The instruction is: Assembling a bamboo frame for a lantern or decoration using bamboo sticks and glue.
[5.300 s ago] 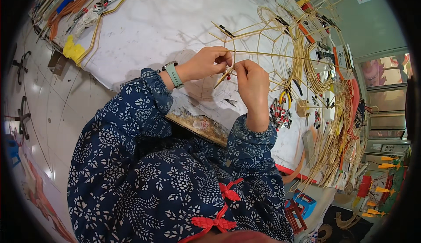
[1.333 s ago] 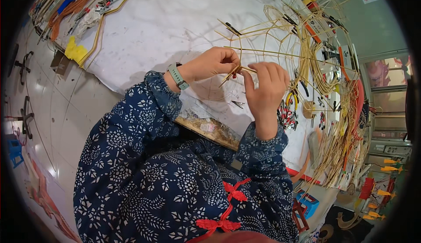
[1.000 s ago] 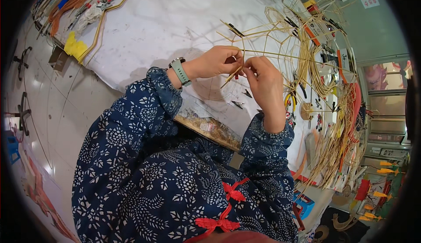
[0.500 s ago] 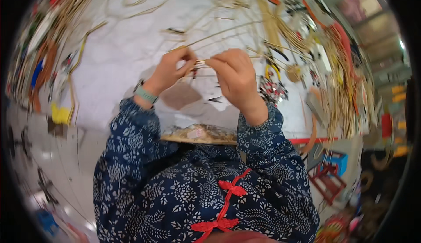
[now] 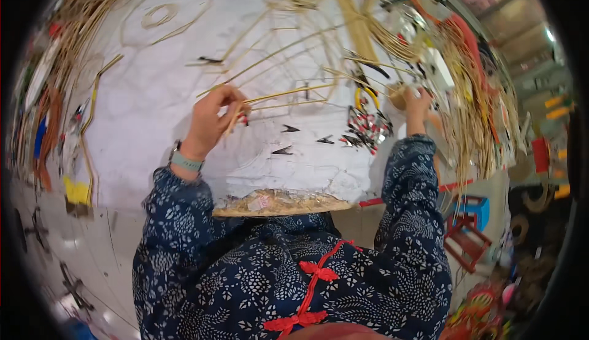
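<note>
Over the white-topped table (image 5: 141, 119), the two hands are now well apart; half a second ago they met at the same thin sticks. The left hand (image 5: 211, 122) stays with the sticks, while the right hand (image 5: 417, 104) has gone off to the right.

The left hand, below a pale green watch (image 5: 186, 162), has its thumb and fingers closed together, pinching the thin sticks (image 5: 282, 96) where they cross; their long ends reach right over the middle of the table. Something small and red shows just beside the fingertips. The right hand's fingers are bent beside a round tan piece (image 5: 397, 97); whether they grip anything, I cannot tell.

From the left, a yellow scrap (image 5: 76, 189) lies at the table's corner. Right of the left hand, three loose black clips (image 5: 289, 129) are scattered. Next come yellow-handled pliers (image 5: 367, 99) and a heap of red and black clips (image 5: 371, 128), between the hands. Long strips (image 5: 469, 104) crowd the far right side, past the right hand.
</note>
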`<move>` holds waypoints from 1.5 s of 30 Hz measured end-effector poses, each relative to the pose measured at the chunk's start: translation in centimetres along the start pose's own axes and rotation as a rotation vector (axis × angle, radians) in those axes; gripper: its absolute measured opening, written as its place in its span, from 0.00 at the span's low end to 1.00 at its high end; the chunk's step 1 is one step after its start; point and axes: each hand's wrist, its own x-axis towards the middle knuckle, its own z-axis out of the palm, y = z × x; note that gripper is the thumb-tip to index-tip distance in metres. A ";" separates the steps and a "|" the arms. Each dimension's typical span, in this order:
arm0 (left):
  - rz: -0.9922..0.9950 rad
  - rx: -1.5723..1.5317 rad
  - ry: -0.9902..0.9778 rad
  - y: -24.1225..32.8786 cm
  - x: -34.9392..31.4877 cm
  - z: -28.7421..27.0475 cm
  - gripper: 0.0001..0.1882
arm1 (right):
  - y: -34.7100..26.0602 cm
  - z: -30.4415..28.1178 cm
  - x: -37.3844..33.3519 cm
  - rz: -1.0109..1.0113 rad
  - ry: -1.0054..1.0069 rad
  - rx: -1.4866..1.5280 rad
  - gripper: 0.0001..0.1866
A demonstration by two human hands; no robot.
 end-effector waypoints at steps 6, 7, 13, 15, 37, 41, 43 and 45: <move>0.103 0.172 0.063 -0.7 -0.5 0.2 0.01 | -3.9 -4.6 -1.7 -0.020 0.184 0.374 0.15; 0.133 0.144 0.079 -0.7 -0.1 0.8 0.03 | -7.8 -6.9 -2.8 0.012 0.271 0.514 0.10; 0.203 0.118 0.173 -1.3 -0.3 1.2 0.08 | -23.3 -16.9 -15.8 -0.165 -0.179 1.179 0.17; 0.201 0.116 0.187 -1.1 -0.3 1.4 0.08 | -26.3 -17.2 -19.6 -0.180 -0.447 1.132 0.18; 0.291 0.274 0.331 -0.4 -0.5 1.9 0.10 | -35.0 -14.1 -21.6 -0.642 -0.528 0.635 0.17; 0.298 0.278 0.330 -0.4 -0.5 2.0 0.09 | -35.1 -14.4 -21.6 -0.730 -0.477 0.537 0.18; 0.300 0.277 0.333 -0.4 -0.5 2.0 0.09 | -35.3 -14.4 -21.5 -0.741 -0.474 0.537 0.18; 0.305 0.274 0.337 -0.3 -0.5 2.0 0.09 | -35.5 -14.3 -21.5 -0.763 -0.466 0.537 0.18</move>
